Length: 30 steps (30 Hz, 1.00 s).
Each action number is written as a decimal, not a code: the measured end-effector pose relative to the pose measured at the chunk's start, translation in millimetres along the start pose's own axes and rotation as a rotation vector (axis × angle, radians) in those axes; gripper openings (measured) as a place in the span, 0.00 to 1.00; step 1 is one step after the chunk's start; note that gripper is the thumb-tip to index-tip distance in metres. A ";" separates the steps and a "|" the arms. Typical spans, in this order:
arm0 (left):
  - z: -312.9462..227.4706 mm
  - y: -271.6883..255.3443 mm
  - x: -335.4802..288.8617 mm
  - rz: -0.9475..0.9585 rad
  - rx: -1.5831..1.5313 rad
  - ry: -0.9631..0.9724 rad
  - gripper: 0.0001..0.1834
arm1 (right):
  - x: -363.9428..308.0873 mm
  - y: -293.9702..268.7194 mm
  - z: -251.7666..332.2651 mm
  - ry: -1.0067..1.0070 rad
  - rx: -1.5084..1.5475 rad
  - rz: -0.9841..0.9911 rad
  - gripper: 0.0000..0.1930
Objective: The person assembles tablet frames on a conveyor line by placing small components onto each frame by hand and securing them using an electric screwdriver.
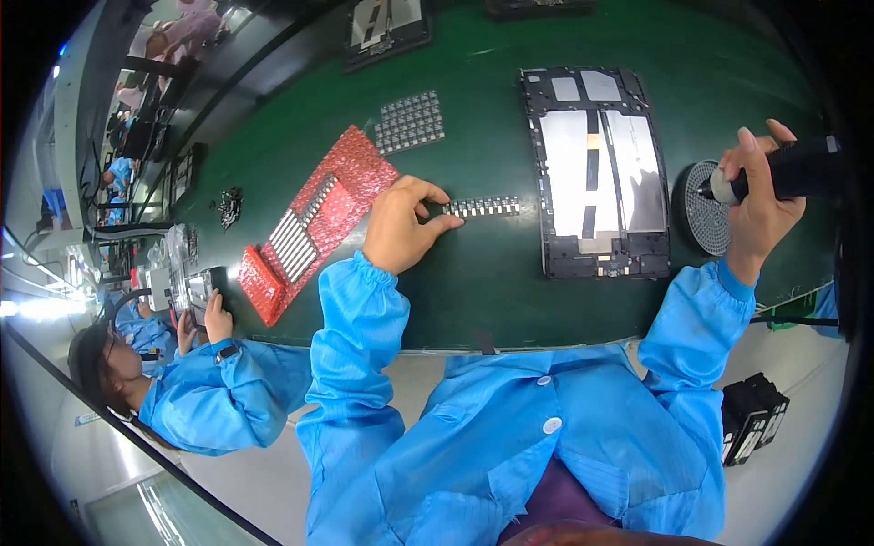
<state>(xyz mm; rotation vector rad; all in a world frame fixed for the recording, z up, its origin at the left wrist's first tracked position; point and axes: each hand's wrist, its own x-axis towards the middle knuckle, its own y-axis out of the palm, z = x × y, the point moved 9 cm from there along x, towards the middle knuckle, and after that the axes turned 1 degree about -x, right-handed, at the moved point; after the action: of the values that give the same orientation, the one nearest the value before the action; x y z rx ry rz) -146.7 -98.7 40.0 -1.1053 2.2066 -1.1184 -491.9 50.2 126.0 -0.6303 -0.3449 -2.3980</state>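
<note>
My left hand rests on the green bench, its fingertips pinching the left end of a narrow strip of small parts. My right hand grips a black electric screwdriver, its tip held over a round grey screw tray. Between my hands lies an opened tablet back, dark frame with silver shielding, lying flat. Both arms wear blue sleeves.
Red bubble wrap holding more part strips lies left of my left hand. A grid sheet of small parts sits behind it. Another opened device is farther back. A co-worker in blue works at the left. Black boxes sit below right.
</note>
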 end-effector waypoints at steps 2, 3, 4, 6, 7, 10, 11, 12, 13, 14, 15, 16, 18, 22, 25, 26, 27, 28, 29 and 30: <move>15.0 2.3 -0.7 0.031 -0.023 -0.060 0.15 | -0.3 0.6 1.8 -0.017 -0.008 0.010 0.17; 28.5 6.5 -2.7 0.053 -0.206 -0.124 0.13 | -0.1 2.0 2.7 -0.032 -0.026 0.021 0.16; 37.5 10.6 -4.3 0.077 -0.392 -0.187 0.12 | 0.1 1.5 1.6 -0.032 -0.024 0.019 0.16; 45.3 6.5 -5.9 0.108 -0.472 -0.238 0.10 | 0.4 2.0 -0.2 -0.038 -0.028 0.031 0.16; 50.4 7.3 -7.7 0.139 -0.556 -0.290 0.09 | 0.3 2.3 0.1 -0.038 -0.028 0.030 0.16; 48.1 -0.9 -3.5 0.172 -0.221 -0.264 0.08 | -0.6 2.7 3.2 -0.041 -0.039 0.025 0.17; 42.3 -1.9 -2.1 0.179 -0.224 -0.260 0.08 | -1.3 1.8 3.9 -0.035 -0.023 0.023 0.17; 35.4 -7.0 -0.3 0.158 -0.098 -0.250 0.09 | -2.2 0.7 5.3 -0.028 -0.009 0.020 0.17; 28.9 -7.4 2.7 0.136 0.025 -0.234 0.09 | -2.2 0.1 7.4 -0.031 -0.024 0.014 0.17; 26.4 -3.3 1.6 0.147 0.017 -0.221 0.09 | -2.6 1.6 7.2 -0.009 -0.014 -0.001 0.18; 21.4 -6.9 -1.2 0.097 0.030 -0.159 0.10 | -2.8 1.2 6.2 0.013 -0.006 -0.017 0.18; 17.3 -12.9 -4.1 0.040 0.045 -0.100 0.10 | -2.1 2.7 4.8 0.008 -0.018 -0.023 0.18; 15.2 -10.7 -7.4 0.054 0.034 -0.111 0.10 | 1.1 7.3 6.2 -0.057 0.041 0.024 0.19; -6.2 -10.0 -6.4 0.049 0.096 0.113 0.10 | 10.0 -3.6 8.1 -0.009 0.039 0.060 0.21; -47.7 -19.6 -14.2 -0.248 -0.107 0.277 0.11 | 17.6 -15.7 -3.6 0.014 0.024 0.031 0.19; -56.3 -5.5 -8.9 -0.234 -0.136 0.298 0.11 | 19.9 -19.6 -11.3 0.032 0.105 0.007 0.17; -67.5 2.9 -7.0 -0.280 -0.206 0.369 0.11 | 23.2 -20.8 -14.8 0.037 0.116 0.030 0.16; -78.3 8.6 -5.0 -0.323 -0.270 0.437 0.11 | 24.8 -21.9 -19.6 0.046 0.134 0.048 0.15; -84.6 19.4 3.2 -0.272 -0.323 0.439 0.08 | 23.9 -21.1 -17.6 -0.018 0.193 0.060 0.14; -90.9 28.3 15.2 -0.260 -0.338 0.451 0.08 | 24.0 -25.4 -20.4 -0.023 0.174 0.049 0.14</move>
<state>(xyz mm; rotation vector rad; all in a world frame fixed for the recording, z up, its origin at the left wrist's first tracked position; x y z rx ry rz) -229.0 -58.1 69.8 -1.4250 2.7392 -1.2263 -531.7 49.7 118.8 -0.5799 -0.5351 -2.2860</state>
